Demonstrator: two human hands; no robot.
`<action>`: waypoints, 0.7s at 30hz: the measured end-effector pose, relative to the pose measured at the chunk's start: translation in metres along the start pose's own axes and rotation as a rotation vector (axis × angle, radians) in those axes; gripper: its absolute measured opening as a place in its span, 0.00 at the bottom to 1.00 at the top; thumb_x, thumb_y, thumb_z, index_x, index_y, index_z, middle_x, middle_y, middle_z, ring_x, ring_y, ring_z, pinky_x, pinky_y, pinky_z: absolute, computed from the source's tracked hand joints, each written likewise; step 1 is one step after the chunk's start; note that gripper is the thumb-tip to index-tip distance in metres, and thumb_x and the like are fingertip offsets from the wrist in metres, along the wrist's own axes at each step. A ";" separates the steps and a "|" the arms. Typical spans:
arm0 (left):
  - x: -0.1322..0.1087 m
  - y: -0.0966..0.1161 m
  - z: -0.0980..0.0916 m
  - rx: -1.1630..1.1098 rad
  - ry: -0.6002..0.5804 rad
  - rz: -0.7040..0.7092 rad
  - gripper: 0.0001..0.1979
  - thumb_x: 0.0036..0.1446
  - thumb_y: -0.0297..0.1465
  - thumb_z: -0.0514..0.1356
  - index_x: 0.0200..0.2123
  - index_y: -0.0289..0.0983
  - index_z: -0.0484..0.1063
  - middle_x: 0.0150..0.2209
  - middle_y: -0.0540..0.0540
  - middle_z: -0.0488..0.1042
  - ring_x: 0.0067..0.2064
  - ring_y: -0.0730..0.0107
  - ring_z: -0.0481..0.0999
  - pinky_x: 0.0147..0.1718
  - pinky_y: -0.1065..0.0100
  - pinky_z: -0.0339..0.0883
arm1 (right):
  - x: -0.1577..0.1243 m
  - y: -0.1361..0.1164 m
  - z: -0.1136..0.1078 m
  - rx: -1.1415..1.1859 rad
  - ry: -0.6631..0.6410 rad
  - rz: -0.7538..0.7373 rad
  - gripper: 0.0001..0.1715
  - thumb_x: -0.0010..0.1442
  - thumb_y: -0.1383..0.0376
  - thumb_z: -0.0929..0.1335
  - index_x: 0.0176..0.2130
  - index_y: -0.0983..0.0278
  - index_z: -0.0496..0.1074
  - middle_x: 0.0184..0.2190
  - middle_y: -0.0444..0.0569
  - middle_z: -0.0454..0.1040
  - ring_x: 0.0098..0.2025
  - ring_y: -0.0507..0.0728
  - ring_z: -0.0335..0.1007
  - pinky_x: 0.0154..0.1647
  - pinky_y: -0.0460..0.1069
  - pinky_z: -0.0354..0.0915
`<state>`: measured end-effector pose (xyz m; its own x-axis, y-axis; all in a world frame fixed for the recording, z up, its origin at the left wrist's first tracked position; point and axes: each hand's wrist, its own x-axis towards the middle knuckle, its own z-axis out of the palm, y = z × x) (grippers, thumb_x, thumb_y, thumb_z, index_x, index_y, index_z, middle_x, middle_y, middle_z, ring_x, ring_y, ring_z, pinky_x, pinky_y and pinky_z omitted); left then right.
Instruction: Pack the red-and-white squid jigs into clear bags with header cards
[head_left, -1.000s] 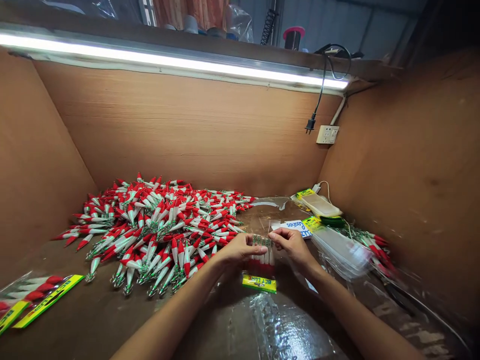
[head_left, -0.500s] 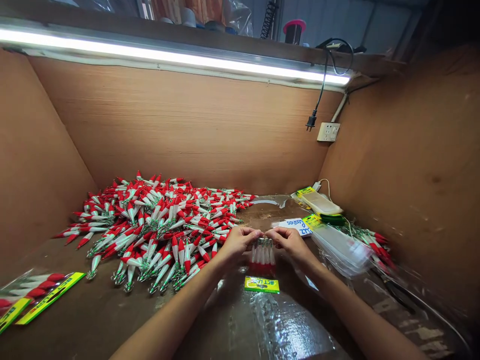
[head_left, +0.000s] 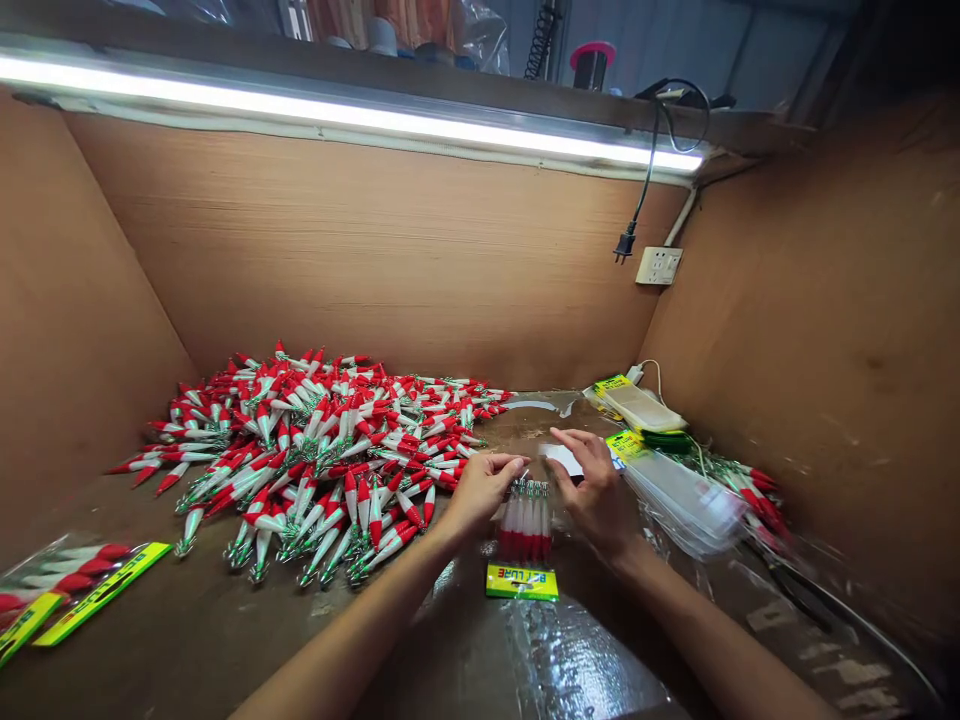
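Note:
A clear plastic bag (head_left: 526, 520) lies in front of me with several red-and-white squid jigs side by side in it, their green-silver hook crowns at the far end. Its yellow-green header label (head_left: 523, 582) faces me. At the bag's far left corner, my left hand (head_left: 478, 494) has thumb and forefinger pinched on the plastic edge. My right hand (head_left: 594, 490) is off the bag, just to its right, with fingers apart and nothing visible in them. Behind that hand, a white card (head_left: 564, 459) with blue lettering is partly hidden.
A large heap of red-and-white squid jigs (head_left: 322, 450) spreads over the left and back. Filled packets (head_left: 82, 600) lie at the left edge. To the right are empty clear bags (head_left: 690, 500), labelled packs (head_left: 637, 400), more jigs (head_left: 750, 490) and dark-handled pliers (head_left: 799, 590).
My right hand has let go of the bag's far end, moved right and spread its fingers. My left hand stays at the corner. The label now lies flatter and its lettering reads more clearly.

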<state>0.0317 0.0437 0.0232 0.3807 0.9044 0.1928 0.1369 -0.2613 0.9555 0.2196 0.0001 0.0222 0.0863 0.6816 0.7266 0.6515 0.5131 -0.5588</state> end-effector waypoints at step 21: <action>-0.029 0.042 0.016 0.504 -0.002 0.165 0.15 0.63 0.36 0.56 0.30 0.39 0.80 0.29 0.43 0.80 0.30 0.61 0.75 0.35 0.64 0.60 | -0.007 -0.016 -0.001 -0.112 -0.211 -0.138 0.14 0.70 0.64 0.62 0.37 0.63 0.75 0.34 0.52 0.76 0.38 0.60 0.70 0.41 0.54 0.64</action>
<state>0.0412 0.0009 0.0536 0.4361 0.8370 0.3304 0.4978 -0.5303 0.6863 0.2094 -0.0139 0.0268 -0.1607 0.7087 0.6870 0.7264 0.5562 -0.4038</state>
